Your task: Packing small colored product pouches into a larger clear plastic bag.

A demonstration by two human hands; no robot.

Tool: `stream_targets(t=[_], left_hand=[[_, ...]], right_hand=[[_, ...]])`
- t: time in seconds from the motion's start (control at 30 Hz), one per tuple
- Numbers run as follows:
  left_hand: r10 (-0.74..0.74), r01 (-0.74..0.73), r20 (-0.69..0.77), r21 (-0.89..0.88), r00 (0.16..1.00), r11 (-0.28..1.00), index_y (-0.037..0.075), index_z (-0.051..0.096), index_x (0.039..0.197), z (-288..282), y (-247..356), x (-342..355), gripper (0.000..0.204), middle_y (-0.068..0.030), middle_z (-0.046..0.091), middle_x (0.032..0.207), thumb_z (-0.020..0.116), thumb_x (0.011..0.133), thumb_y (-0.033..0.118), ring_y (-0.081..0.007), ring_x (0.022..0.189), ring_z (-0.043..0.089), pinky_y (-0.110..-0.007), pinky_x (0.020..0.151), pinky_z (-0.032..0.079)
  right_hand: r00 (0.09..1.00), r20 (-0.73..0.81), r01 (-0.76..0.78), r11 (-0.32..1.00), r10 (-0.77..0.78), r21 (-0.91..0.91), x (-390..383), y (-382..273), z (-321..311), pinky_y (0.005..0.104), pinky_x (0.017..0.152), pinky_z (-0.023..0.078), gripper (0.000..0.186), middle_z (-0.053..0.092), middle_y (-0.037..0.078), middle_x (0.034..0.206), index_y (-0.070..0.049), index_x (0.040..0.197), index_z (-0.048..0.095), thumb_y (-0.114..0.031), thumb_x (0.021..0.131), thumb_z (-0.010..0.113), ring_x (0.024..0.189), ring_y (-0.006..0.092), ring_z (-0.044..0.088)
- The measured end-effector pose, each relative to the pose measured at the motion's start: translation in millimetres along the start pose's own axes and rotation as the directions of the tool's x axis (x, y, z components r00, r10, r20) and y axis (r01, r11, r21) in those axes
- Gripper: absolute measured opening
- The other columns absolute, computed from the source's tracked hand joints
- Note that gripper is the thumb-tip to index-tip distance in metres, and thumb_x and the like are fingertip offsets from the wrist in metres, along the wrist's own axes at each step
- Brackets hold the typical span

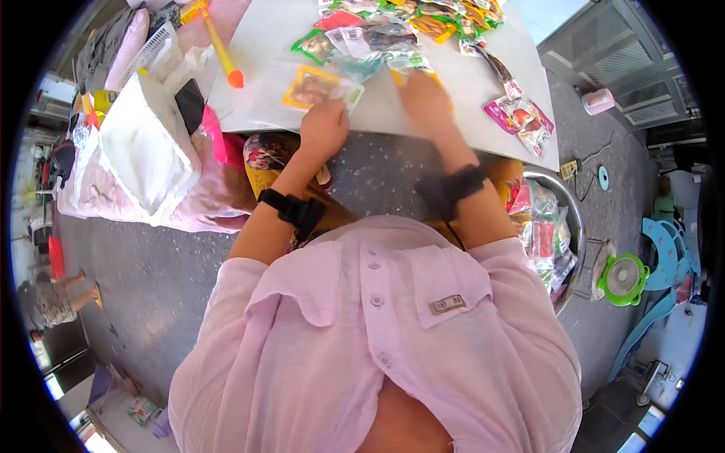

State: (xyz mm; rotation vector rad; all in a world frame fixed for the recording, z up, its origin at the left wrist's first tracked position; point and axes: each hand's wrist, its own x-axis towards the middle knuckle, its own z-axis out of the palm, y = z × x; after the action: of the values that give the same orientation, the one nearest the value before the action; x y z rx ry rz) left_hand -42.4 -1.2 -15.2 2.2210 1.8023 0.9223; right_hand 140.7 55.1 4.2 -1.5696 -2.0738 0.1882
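- Fingers [339, 107] of the left hand [325, 126] pinch the near edge of a yellow-edged packet [311, 86] over the white desk [470, 121].
- Right hand [424, 94], blurred, overlaps a yellow-and-white packet [408, 63]; I cannot tell whether it grips.
- Beyond both hands, a colourful heap of packets [438, 24].
- Rightward, a purple packet [501, 114]; below, a metal basin [578, 230] holding more packets.
- Left of the desk, a white box [143, 143].

On the left, a white foam box [143, 162] rests on pink cloth [208, 198], with a white lattice basket [155, 54] beyond it and an orange-tipped yellow rod [217, 53] nearby. On the right, a pink bin [596, 101] is near grey metal doors [642, 64].
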Motion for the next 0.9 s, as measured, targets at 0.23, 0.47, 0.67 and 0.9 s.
stream_targets(t=[0.23, 0.47, 0.67, 0.9], left_hand=[[-0.013, 0.017, -0.051, 0.075, 0.999, 0.997, 0.003, 0.048, 0.072, 4.1, 4.5, -2.2, 0.013, -0.0147, 0.048, 0.068, 0.048, 0.066, 0.014, -0.0309, 0.068, 0.047, -0.039, 0.059, 0.038], [-0.058, 0.069, -0.063, 0.202, 0.996, 0.977, 0.004, 0.047, 0.071, -3.5, 16.7, -5.5, 0.013, -0.0143, 0.048, 0.071, 0.049, 0.065, 0.015, -0.0310, 0.069, 0.048, -0.040, 0.059, 0.039], [-0.238, 0.236, -0.008, 0.177, 0.971, 0.956, 0.003, 0.045, 0.070, -6.7, 4.3, -1.0, 0.015, -0.0134, 0.049, 0.072, 0.050, 0.066, 0.017, -0.0311, 0.068, 0.048, -0.040, 0.057, 0.038], [-0.226, 0.208, -0.011, -0.347, 0.974, 0.914, 0.003, 0.049, 0.086, -20.2, 46.7, -9.7, 0.032, -0.0118, 0.048, 0.078, 0.059, 0.062, 0.022, -0.0272, 0.074, 0.048, -0.034, 0.063, 0.040]], right_hand=[[0.945, 0.060, -0.288, 0.904, 0.321, -0.316, -8.6, 38.7, -16.7, 0.0476, 0.075, 0.029, 0.046, 0.049, 0.011, 0.093, -0.003, 0.082, 0.053, -0.043, 0.061, 0.052, 0.090, 0.0260, 0.044], [0.957, -0.030, -0.254, 0.882, 0.289, 0.396, -20.9, 54.5, -11.3, 0.0277, 0.047, 0.039, 0.025, 0.051, 0.008, 0.058, -0.001, 0.070, 0.051, -0.024, 0.064, 0.058, 0.052, 0.0203, 0.049], [0.816, 0.368, -0.464, 0.124, 0.446, 0.877, -45.4, 18.6, -41.8, 0.0220, 0.041, 0.038, 0.012, 0.047, 0.003, 0.058, -0.004, 0.064, 0.044, -0.010, 0.073, 0.051, 0.049, 0.0104, 0.045], [0.830, 0.409, -0.305, -0.305, 0.380, 0.902, -57.8, -1.7, -35.0, 0.0294, 0.052, 0.045, 0.009, 0.049, 0.005, 0.066, -0.005, 0.067, 0.043, -0.005, 0.074, 0.049, 0.058, 0.0143, 0.051]])
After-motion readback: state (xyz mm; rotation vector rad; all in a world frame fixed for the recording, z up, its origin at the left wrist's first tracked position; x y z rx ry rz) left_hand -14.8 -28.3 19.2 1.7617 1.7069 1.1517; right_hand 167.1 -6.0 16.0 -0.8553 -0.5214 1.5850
